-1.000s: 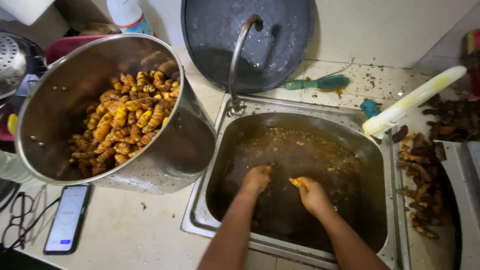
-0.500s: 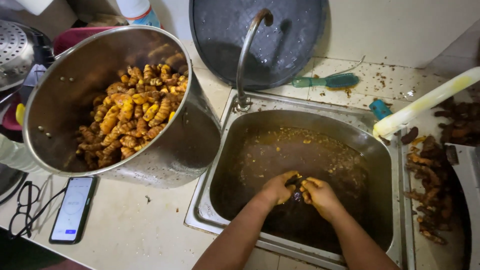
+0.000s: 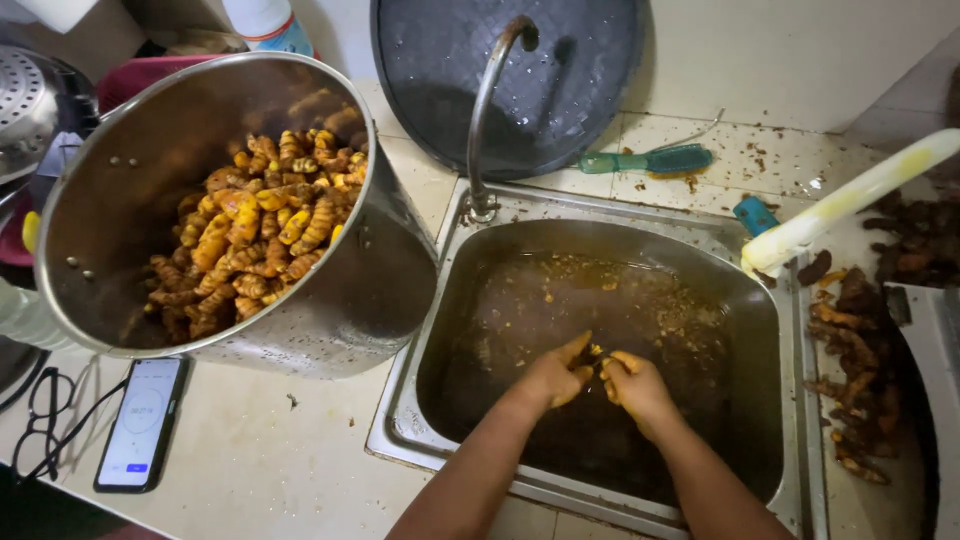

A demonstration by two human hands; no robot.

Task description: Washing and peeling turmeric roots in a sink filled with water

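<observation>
Both hands met low in the steel sink [image 3: 450, 330], over the murky brown water: the left hand [image 3: 556, 374] and the right hand [image 3: 634, 385] were pressed close together, fingers curled around a small dark root piece [image 3: 597, 362] pinched between them, so the piece sat right at the fingertips, just above the water's surface. Bits of peel floated on the water beyond the hands, toward the far wall of the sink. A curved metal tap [image 3: 490, 110] rose from the sink's back edge, well apart from the hands. To the left on the pale tabletop [image 3: 270, 460] stood a big tilted steel pot [image 3: 130, 180], touching the sink's left rim, holding a heap of scrubbed yellow-orange roots [image 3: 255, 235]. A phone [image 3: 142, 422] lay flat in front of the pot, with dark-rimmed glasses [image 3: 40, 430] just beside it. Behind the tap, a round dark lid [image 3: 560, 70] leaned against the wall, and a green brush [image 3: 650, 160] lay near it. On the right of the sink sat a pile of dark unwashed roots [image 3: 860, 380], with a pale long handle [image 3: 850, 200] slanting above them.
</observation>
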